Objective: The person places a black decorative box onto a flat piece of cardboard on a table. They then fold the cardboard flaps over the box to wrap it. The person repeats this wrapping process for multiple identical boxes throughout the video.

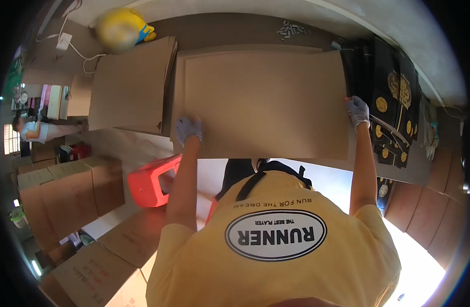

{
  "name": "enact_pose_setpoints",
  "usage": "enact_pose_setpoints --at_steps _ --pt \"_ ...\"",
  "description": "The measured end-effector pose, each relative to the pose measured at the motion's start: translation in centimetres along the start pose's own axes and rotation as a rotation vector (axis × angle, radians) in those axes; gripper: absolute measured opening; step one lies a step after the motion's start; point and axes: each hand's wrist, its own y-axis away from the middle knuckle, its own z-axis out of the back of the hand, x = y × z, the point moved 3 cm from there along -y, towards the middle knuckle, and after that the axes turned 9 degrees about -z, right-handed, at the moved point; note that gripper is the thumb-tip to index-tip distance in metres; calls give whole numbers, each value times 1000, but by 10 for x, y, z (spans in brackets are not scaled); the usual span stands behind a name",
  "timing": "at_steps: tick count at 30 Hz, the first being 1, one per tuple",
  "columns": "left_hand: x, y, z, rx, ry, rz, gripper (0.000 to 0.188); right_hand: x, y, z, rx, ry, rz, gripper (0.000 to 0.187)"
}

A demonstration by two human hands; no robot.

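Observation:
A large plain brown cardboard sheet (265,102) lies in front of me on top of other sheets, whose edges show at its far and left sides. My left hand (188,131), in a grey glove, grips its near left edge. At the right edge my right hand (358,110), gloved alike, has its fingers closed round the border. Just beyond that hand are black printed sheets (393,97) with gold round designs, stacked and partly overlapping.
Left of the sheet stands another cardboard stack (130,84), with a yellow balloon-like object (120,29) behind it. Small grey pieces (291,29) lie at the back. A red plastic stool (150,180) and brown cartons (71,194) stand lower left. Another person (35,130) is far left.

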Motion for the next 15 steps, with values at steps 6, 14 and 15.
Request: enact_pose_setpoints --at_steps 6,14,15 --pt "-23 -31 77 333 286 -346 43 47 21 -9 205 -471 567 43" --pt "-156 30 46 -109 685 -783 98 134 107 -113 180 -276 650 58" --pt "-180 44 32 -95 373 -715 100 140 109 -123 87 -127 643 58"
